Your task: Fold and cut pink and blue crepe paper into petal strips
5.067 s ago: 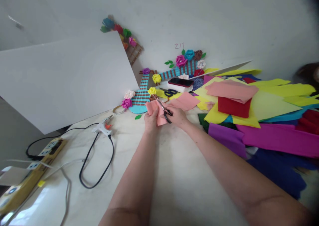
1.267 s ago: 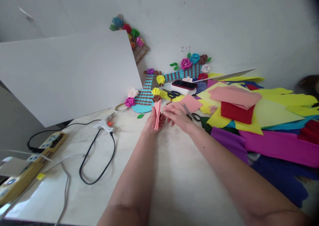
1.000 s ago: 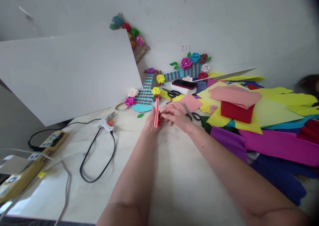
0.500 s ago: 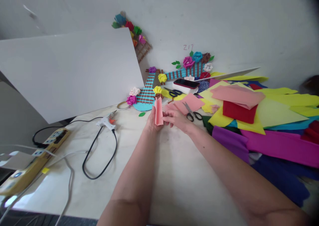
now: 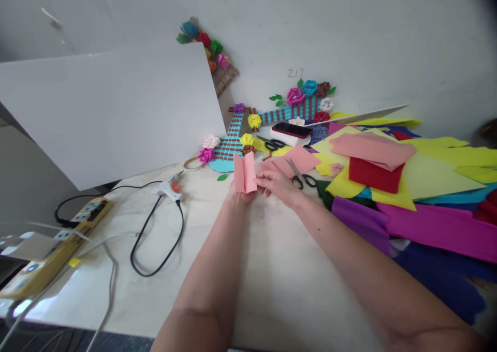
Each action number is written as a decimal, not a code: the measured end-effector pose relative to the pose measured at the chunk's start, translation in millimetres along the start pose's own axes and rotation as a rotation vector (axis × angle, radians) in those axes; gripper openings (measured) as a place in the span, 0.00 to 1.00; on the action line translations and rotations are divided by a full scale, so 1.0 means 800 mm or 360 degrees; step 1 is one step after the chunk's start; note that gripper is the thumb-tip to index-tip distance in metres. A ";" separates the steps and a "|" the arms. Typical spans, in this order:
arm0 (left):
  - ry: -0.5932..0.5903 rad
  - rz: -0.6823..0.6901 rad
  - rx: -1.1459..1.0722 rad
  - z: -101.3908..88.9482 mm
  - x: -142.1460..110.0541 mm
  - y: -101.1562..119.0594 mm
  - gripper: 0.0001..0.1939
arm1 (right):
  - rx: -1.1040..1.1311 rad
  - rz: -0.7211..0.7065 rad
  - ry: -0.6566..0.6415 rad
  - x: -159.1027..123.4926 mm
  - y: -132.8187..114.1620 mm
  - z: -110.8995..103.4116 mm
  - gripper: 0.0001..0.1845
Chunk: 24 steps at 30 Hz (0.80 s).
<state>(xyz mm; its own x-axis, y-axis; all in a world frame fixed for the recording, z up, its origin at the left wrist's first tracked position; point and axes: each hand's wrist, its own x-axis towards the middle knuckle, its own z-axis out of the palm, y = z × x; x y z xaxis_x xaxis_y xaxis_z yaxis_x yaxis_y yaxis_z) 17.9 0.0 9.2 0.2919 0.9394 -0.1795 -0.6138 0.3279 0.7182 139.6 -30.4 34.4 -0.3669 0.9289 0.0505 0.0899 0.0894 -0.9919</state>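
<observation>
A small piece of folded pink paper (image 5: 249,173) stands upright between my hands, creased down its middle and partly opened out. My left hand (image 5: 241,194) grips it from below and behind, with most of the fingers hidden by the paper. At its right edge, my right hand (image 5: 274,184) pinches the paper between thumb and fingers. Just right of that hand lie scissors with dark handles (image 5: 301,178), resting partly on a flat pink sheet (image 5: 305,159). Behind the paper is a blue guitar-shaped craft (image 5: 229,152) with paper flowers around it.
On the left are a white glue gun (image 5: 169,190) with a looping black cord and a yellow power strip (image 5: 58,253). A large white board (image 5: 116,114) leans behind them. Coloured sheets (image 5: 419,222) are heaped on the right. A phone (image 5: 292,130) and second scissors (image 5: 273,144) lie at the back.
The pink paper has unfolded from a narrow trough to a wider shape, its left flap now spread leftward. Both hands stay almost in the same place.
</observation>
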 end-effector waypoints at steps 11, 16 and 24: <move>-0.0026 0.0005 0.0075 -0.018 0.004 -0.004 0.22 | -0.0001 -0.0051 -0.0087 -0.003 -0.003 0.003 0.08; -0.0058 -0.0032 0.0056 -0.017 0.004 -0.002 0.23 | -0.0077 -0.0025 -0.0031 -0.004 -0.005 0.006 0.09; -0.0154 0.0056 0.0066 -0.036 0.024 -0.014 0.26 | -0.0137 0.0016 -0.0001 -0.008 -0.013 0.015 0.09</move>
<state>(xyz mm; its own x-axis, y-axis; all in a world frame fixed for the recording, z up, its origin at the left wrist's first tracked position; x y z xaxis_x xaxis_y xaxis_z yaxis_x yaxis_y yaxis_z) 8.9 17.5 -21.6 0.3415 0.9357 -0.0891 -0.5945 0.2884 0.7506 130.2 -41.1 42.6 -0.3662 0.9297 0.0404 0.1729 0.1106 -0.9787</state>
